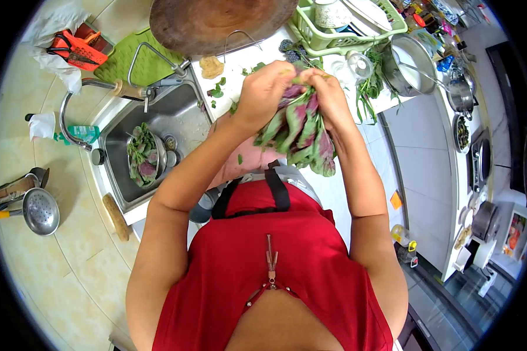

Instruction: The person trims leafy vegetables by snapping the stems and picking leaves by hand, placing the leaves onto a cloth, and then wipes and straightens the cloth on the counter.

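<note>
Between both hands hangs a bunch of leafy greens (298, 128) with green and purple-red leaves, like amaranth, drooping toward my body. My left hand (266, 93) is closed around the stem end from the left. From the other side my right hand (327, 96) grips the same bunch, its fingers close to the left ones. The stems are mostly hidden by the fingers. More of these greens fill a metal bowl (162, 153) in the sink. Loose leaf pieces (216, 92) lie on the white counter left of my hands.
The steel sink (184, 105) with its faucet (64, 114) is at left. Behind stand a round wooden board (216, 23) and a green dish rack (334, 42) of dishes. At right are a metal pot (413, 82) and thin green stalks (369, 88). An oil bottle (400, 236) stands low at right.
</note>
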Demonstrator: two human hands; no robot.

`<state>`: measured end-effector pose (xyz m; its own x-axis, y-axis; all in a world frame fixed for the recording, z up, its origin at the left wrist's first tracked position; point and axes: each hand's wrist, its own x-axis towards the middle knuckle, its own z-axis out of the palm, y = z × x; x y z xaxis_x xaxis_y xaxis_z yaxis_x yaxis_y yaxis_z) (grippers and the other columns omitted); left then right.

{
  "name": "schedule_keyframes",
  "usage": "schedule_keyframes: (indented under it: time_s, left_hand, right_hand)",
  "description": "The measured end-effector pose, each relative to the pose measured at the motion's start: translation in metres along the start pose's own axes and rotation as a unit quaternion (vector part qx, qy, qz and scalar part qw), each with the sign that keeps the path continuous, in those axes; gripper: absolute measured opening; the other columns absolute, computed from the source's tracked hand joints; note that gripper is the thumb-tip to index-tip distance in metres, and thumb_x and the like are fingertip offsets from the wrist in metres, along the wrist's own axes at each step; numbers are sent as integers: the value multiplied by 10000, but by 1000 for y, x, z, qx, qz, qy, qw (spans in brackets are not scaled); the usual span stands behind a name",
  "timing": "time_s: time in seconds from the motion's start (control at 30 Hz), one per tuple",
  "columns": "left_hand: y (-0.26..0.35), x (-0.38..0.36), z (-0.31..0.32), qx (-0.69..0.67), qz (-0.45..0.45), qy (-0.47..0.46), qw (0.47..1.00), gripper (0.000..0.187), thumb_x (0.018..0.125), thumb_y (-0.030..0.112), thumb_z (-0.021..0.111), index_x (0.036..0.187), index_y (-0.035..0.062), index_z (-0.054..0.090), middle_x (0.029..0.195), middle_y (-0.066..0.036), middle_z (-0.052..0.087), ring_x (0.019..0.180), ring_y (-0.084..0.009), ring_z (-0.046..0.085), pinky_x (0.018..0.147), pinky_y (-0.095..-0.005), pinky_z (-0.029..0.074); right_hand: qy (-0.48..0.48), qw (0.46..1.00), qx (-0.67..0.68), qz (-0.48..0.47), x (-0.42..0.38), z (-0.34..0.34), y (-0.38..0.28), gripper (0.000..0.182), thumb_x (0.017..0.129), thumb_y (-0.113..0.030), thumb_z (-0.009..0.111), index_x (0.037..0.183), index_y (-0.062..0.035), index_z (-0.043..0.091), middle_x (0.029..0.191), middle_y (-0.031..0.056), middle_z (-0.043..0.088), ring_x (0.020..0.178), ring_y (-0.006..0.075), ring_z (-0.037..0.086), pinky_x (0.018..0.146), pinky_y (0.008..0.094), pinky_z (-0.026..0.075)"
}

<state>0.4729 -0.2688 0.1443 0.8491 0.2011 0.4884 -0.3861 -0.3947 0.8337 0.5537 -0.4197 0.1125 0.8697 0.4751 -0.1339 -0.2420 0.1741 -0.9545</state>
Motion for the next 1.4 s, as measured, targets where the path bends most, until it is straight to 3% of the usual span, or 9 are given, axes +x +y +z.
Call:
schedule_keyframes:
  time_s: [0.2, 0.3, 0.33, 0.4, 0.67, 0.87, 1.03, 1.13, 1.4]
  left_hand:
    - [20, 29, -51, -61, -48, 101, 992, 214, 1033, 183, 445, 955, 19, 559, 781, -32, 549, 665, -61, 455, 618, -209, 394]
    - [-12, 33, -52, -106, -159, 130, 973, 228, 1019, 217, 488, 955, 23, 590, 746, -7, 541, 650, -54, 456, 586, -199, 380]
    - [-25, 32, -50, -92, -189, 132, 969, 232, 1015, 224, 497, 954, 24, 598, 741, -2, 541, 648, -53, 458, 578, -198, 378]
    - [-56, 28, -44, -95, -222, 133, 961, 234, 1002, 238, 521, 949, 34, 622, 723, 15, 543, 628, -46, 450, 546, -194, 370]
    - [-126, 30, 5, -18, -293, -216, 931, 635, 940, 261, 604, 1480, 74, 327, 1235, -119, 601, 997, -170, 570, 856, -309, 475]
    - [-204, -19, 45, 339, -161, -273, 886, 342, 893, 108, 528, 1214, 152, 636, 1196, -136, 607, 1065, -292, 588, 939, -387, 473]
    - [-208, -30, 57, 440, -72, -299, 844, 260, 859, 94, 543, 1078, 117, 681, 1014, -136, 630, 1017, -308, 583, 896, -413, 476]
    - [-199, -21, 56, 388, -89, -231, 888, 147, 868, 130, 570, 950, 120, 692, 948, -118, 634, 984, -306, 600, 856, -400, 502]
    - [-140, 37, 33, 182, -132, -136, 965, 309, 890, 262, 627, 1158, 109, 659, 904, -153, 693, 845, -320, 663, 760, -397, 524]
  right_hand:
    - [179, 980, 32, 81, -11, -76, 6, 145, 871, -182, 574, 863, -48, 628, 806, -4, 577, 734, 130, 557, 687, 265, 475]
    - [104, 977, 138, 124, -21, -125, 12, 240, 881, -249, 587, 987, -37, 625, 916, 25, 631, 829, 157, 600, 778, 292, 494]
    - [-39, 976, 198, 87, -32, -132, 6, 279, 876, -251, 589, 1048, -35, 618, 979, 58, 650, 868, 179, 617, 806, 322, 504]
    - [134, 951, 257, 110, -56, -108, -13, 279, 876, -251, 585, 1067, -49, 615, 1000, 78, 653, 877, 206, 628, 806, 337, 514]
    - [185, 945, 239, 126, -87, -125, -26, 209, 892, -265, 577, 960, -72, 621, 906, 83, 673, 773, 241, 652, 692, 361, 544]
    - [304, 910, 266, 94, -103, -125, -12, 186, 901, -235, 601, 934, -52, 602, 862, 48, 630, 765, 197, 620, 688, 325, 517]
    - [126, 975, 175, 61, -107, -150, 4, 205, 937, -262, 619, 917, -76, 533, 673, -49, 420, 610, 70, 432, 571, 218, 374]
    - [103, 975, 181, 76, -112, -153, 3, 165, 921, -224, 627, 906, -85, 539, 667, -58, 405, 602, 54, 424, 549, 207, 359]
    - [107, 977, 145, 114, -108, -153, 9, 139, 898, -201, 645, 921, -96, 557, 670, -66, 423, 572, 42, 450, 512, 199, 388]
